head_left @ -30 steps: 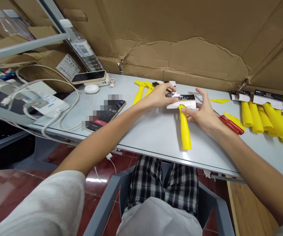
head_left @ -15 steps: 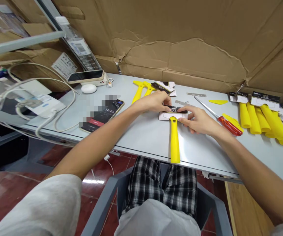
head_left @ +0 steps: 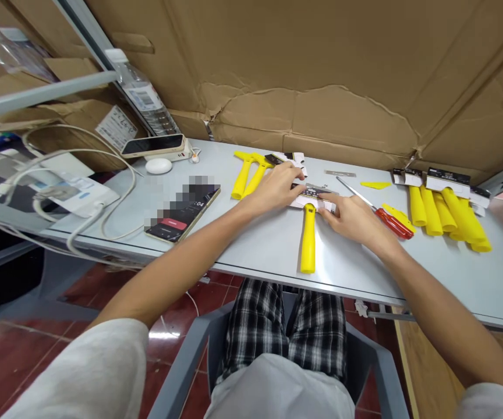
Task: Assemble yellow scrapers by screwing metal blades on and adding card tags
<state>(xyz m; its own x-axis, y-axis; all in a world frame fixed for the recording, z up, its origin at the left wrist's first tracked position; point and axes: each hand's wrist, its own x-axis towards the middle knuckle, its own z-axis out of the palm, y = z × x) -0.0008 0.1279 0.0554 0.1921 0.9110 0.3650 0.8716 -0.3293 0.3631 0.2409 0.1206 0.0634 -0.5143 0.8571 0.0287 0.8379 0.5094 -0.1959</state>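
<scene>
A yellow-handled scraper (head_left: 308,241) lies in front of me, its handle toward the table's front edge. A black and white card sleeve (head_left: 315,194) covers its wide head. My left hand (head_left: 277,185) holds the left end of the sleeve, thumb on the card and fingers bent around its far side. At the right end my right hand (head_left: 350,218) grips the sleeve between thumb and fingers. Just behind lies a thin metal blade (head_left: 340,173). To the right are a screwdriver (head_left: 393,222) with a red handle and a flat yellow piece (head_left: 375,185).
Several sleeved yellow scrapers (head_left: 447,212) are grouped at the right. More yellow scrapers (head_left: 243,174) lie behind my left hand. A phone (head_left: 184,215), white cables (head_left: 116,227), a power strip (head_left: 81,192) and a water bottle (head_left: 146,99) occupy the left. Cardboard (head_left: 299,58) walls the back.
The view has shifted slightly. The sleeved head now sits tilted between my hands, and my left fingers have moved toward its far side. A metal piece behind the sleeve no longer shows separately.
</scene>
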